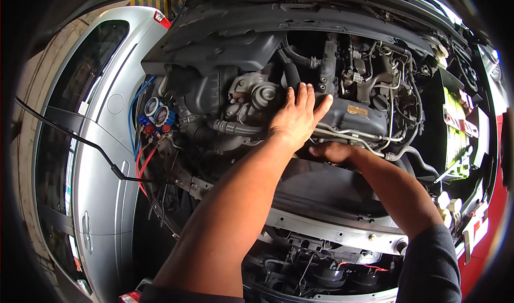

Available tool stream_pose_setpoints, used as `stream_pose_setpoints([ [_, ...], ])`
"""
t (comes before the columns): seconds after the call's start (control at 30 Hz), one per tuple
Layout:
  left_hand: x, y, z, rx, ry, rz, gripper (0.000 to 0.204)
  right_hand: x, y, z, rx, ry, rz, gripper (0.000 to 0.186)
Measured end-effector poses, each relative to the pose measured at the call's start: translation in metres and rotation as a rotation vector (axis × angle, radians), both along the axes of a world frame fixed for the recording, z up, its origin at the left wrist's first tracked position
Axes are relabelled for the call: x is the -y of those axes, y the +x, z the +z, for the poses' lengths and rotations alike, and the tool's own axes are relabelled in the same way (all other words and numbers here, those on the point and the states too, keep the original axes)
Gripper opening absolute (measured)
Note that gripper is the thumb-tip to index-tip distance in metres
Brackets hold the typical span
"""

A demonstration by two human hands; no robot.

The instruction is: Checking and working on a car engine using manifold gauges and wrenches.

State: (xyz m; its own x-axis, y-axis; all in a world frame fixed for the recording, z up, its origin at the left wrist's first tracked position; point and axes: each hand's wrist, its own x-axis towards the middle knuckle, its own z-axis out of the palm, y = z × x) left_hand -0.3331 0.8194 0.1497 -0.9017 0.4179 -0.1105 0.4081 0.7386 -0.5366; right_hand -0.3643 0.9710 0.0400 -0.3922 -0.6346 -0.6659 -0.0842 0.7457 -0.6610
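The head view looks down into one open engine bay. The left hand point(296, 116) lies flat on top of the engine point(353, 115), its fingers point(305, 96) stretched out and close together, holding nothing. The right hand point(333, 152) reaches under the front edge of the engine, just below the left hand; its fingers are hidden there, so I cannot tell if they grip something.

The engine sits in the middle of the bay, under both hands. On its dark cover there is one small rectangular label point(357, 110), yellowish-brown, to the right of the left hand.

At the left side of the bay hang two round gauges point(156, 110) with a blue knob and a red knob below them. One blue hose point(134, 107) goes up from them and red hoses point(142, 163) go down.

At the right there is one yellow-green box point(455, 123) with a red and white sticker point(459, 122) on it. One silver car point(99, 158) stands at the left, and a black cable point(80, 139) crosses it.
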Motion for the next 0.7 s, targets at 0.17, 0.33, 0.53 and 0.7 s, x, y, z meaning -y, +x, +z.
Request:
stream_pose_setpoints([
  [0.17, -0.004, 0.003, 0.007, 0.024, -0.033, 0.028, 0.081, -0.003, 0.003, 0.004, -0.062, -0.219, -0.129, 0.073],
  [0.33, -0.009, -0.001, 0.014, 0.044, 0.001, 0.030, 0.090, 0.000, 0.005, 0.001, -0.083, -0.243, -0.283, 0.074],
  [0.53, -0.010, -0.006, 0.014, 0.108, -0.022, 0.053, 0.098, 0.006, 0.006, -0.001, -0.040, -0.160, -0.294, 0.085],
  [0.7, -0.010, -0.004, 0.015, 0.075, -0.055, 0.037, 0.097, 0.009, 0.007, 0.009, -0.094, 0.052, -0.297, 0.088],
])
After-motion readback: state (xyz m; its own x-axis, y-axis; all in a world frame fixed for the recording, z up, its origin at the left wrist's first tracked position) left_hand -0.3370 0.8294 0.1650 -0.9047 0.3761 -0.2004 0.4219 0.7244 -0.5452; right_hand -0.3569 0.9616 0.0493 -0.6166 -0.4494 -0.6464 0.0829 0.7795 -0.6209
